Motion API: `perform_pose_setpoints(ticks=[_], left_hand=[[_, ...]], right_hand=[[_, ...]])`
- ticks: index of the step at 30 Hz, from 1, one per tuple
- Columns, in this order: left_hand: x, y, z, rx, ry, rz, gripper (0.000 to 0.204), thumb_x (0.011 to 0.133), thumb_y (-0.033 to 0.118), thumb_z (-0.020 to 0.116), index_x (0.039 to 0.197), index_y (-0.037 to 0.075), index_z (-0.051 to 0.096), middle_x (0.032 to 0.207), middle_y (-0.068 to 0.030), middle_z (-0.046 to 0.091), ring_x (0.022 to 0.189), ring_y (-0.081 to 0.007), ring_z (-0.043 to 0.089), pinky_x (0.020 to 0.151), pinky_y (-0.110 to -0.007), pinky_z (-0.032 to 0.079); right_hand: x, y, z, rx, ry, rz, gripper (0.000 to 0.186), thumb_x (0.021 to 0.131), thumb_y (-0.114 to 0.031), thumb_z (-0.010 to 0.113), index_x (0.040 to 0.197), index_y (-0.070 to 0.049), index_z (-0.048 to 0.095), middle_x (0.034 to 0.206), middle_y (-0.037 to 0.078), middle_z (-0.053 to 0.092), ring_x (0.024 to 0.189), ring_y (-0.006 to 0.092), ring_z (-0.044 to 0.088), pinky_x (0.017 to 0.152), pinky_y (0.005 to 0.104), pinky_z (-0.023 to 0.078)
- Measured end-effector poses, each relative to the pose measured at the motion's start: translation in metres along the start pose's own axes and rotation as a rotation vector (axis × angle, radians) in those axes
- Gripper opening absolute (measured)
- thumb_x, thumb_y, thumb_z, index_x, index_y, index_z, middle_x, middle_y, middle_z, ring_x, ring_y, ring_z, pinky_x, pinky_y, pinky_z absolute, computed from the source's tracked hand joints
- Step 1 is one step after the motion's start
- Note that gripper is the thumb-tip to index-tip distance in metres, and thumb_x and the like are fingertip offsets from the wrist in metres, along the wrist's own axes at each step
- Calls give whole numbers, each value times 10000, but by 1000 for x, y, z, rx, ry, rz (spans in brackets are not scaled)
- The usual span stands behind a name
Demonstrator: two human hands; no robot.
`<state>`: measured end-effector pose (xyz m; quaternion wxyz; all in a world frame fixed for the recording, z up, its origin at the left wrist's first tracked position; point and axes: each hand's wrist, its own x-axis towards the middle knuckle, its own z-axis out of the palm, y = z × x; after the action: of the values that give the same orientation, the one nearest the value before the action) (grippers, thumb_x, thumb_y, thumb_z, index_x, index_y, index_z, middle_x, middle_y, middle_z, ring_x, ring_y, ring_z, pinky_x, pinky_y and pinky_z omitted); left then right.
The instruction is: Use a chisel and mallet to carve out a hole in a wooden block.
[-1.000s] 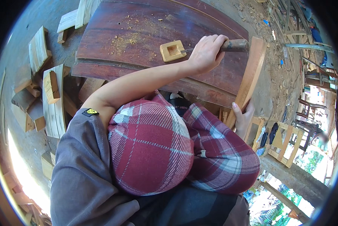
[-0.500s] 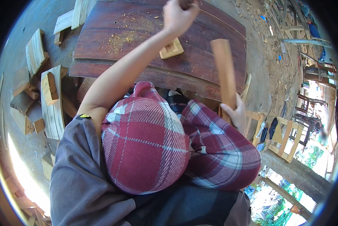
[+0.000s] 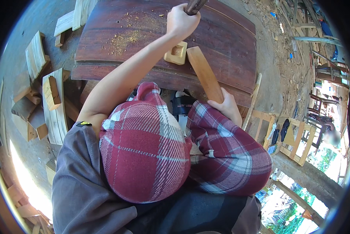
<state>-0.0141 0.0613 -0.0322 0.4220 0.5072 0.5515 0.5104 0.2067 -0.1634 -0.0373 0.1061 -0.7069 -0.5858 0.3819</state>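
Note:
A small pale wooden block [image 3: 175, 52] with a square hole lies on a wide dark red-brown plank bench [image 3: 229, 43]. My left hand [image 3: 181, 19] is raised above and just beyond the block, shut on a dark tool handle [image 3: 194, 5] whose head is out of view. My right hand [image 3: 226, 107] grips the near end of a light brown wooden slat [image 3: 204, 74]. The slat's far end rests on the bench right beside the block. My knees in red plaid trousers [image 3: 151, 148] fill the middle of the view.
Sawdust [image 3: 124, 39] is scattered on the bench's left part. Pale wood offcuts and boards [image 3: 52, 97] are stacked on the ground at the left. Wooden frames [image 3: 292, 136] lean at the right, next to a thick log [image 3: 311, 177].
My left hand has lifted the tool from beside the block up toward the bench's far edge. My right hand has swung the slat from the bench's right edge onto the bench beside the block.

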Motion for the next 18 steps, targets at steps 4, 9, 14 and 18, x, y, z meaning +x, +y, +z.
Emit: perform_pose_setpoints(ticks=[4,9,14,18], left_hand=[[-5,-6,2,29,9,-17,240,833,280,668,808,41,665,608,-26,607,571,-94,561,556,-300,462],[-6,22,-4,-156,-99,129,147,851,129,639,885,-10,610,687,-64,587,634,-143,543,627,-320,463],[-38,25,11,-161,-181,278,138,788,152,676,869,42,657,706,-147,656,690,-264,690,635,-379,515],[-74,11,26,-81,-334,450,227,738,100,708,948,113,624,742,-129,656,731,-363,650,655,-405,522]], right_hand=[[7,-4,2,-108,72,24,647,701,-365,796,1188,8,591,1004,257,693,954,362,692,837,414,518],[4,1,3,-58,98,0,638,712,-358,789,1201,-1,588,1001,243,697,948,351,696,832,406,522],[-7,-2,-3,2,156,-11,628,726,-344,784,1204,11,585,1013,232,698,945,339,698,826,396,524],[-14,0,-7,22,118,15,627,736,-338,780,1211,21,581,1042,231,693,966,324,691,851,381,512]])
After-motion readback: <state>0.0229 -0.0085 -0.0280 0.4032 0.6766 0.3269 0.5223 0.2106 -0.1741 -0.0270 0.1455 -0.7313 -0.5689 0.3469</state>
